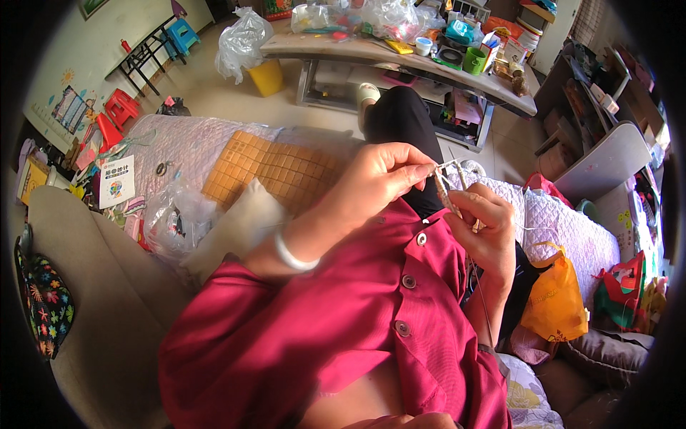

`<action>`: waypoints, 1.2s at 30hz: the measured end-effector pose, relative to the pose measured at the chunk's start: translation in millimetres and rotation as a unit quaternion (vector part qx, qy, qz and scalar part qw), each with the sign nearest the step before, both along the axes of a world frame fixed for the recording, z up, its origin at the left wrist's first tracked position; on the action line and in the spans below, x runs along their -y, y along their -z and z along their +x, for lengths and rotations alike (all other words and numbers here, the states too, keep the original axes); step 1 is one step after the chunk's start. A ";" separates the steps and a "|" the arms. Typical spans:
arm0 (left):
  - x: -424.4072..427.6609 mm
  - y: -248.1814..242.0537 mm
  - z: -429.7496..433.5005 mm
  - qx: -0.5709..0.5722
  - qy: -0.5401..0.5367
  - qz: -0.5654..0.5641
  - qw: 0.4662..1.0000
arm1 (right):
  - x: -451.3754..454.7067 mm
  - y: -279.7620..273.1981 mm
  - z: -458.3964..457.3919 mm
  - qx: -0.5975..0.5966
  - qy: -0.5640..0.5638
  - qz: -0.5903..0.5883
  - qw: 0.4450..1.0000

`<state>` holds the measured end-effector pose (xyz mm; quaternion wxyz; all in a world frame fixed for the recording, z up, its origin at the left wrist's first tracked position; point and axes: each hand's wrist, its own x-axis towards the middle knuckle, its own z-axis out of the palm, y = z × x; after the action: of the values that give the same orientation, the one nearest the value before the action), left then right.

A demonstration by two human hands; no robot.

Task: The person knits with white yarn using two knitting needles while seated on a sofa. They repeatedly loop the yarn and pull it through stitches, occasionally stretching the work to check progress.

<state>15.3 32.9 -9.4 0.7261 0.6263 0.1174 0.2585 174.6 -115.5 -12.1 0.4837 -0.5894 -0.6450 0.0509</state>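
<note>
Thin knitting needles (454, 160) and a narrow strip of pale knitting (444, 192) are between my two hands, above my lap. My left hand (394, 171), a white bangle on its wrist, pinches a needle and the edge of the work between thumb and fingertips. Curled fingers of my right hand (482, 217) hold the lower part of the knitting and another needle. A ball of white yarn (472, 168) lies just beyond my right hand on the quilted cover. A thin cord or needle cable hangs down beside my right forearm.
A bamboo tile mat (268, 171) and a pale cushion (241, 225) lie at the left on the quilted sofa cover (155, 139). An orange bag (557, 300) is at the right. Ahead stands a long table (343, 48) loaded with plastic bags and containers, near a yellow bin (266, 78).
</note>
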 end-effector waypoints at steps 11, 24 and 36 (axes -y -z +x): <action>24.0 19.6 15.2 0.074 -0.188 0.232 0.952 | -8.2 3.3 -4.4 -0.029 0.040 0.002 0.999; 25.9 19.6 18.6 0.110 -0.169 0.310 0.929 | -29.2 -12.5 3.3 -0.030 0.002 0.086 0.996; 23.7 17.0 14.7 0.077 -0.179 0.226 0.954 | -10.7 10.8 0.5 -0.053 0.040 0.018 0.998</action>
<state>30.0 9.2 -26.4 0.5140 0.7211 0.1093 0.4514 175.1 -104.8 -22.8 0.5293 -0.6023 -0.5953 0.0515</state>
